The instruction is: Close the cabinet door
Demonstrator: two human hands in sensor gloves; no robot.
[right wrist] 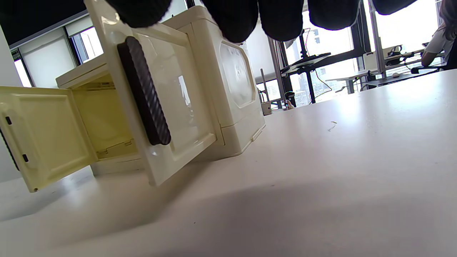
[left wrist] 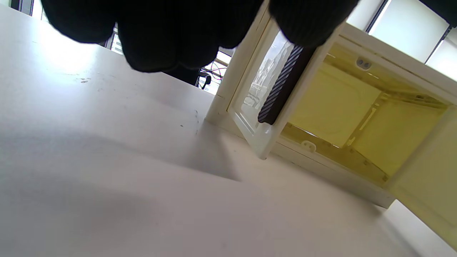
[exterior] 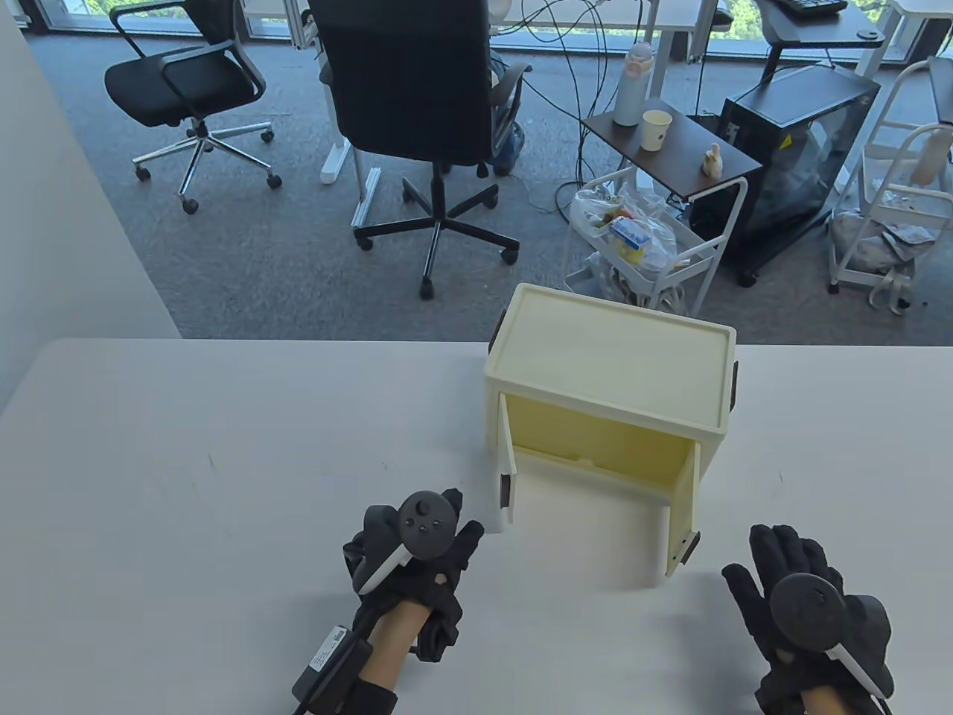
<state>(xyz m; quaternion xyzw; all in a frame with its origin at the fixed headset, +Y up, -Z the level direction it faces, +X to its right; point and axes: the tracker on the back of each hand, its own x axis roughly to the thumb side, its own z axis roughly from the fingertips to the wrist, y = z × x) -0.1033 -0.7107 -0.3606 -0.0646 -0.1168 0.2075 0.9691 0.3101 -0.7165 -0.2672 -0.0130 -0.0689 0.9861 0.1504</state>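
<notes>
The cream cabinet (exterior: 610, 372) stands at the bench's (exterior: 186, 462) far edge, both doors swung out towards the person: left door (exterior: 508, 465) and right door (exterior: 683, 514), each with a dark ribbed handle (right wrist: 144, 91). To close well, I would press flat on each door's outer face near the handle and swing both inward together. The left hand (exterior: 417, 555) sits just beside its door, fingers loosely curled, holding nothing; the right hand (exterior: 808, 603) is near its door, fingers spread, empty.
</notes>
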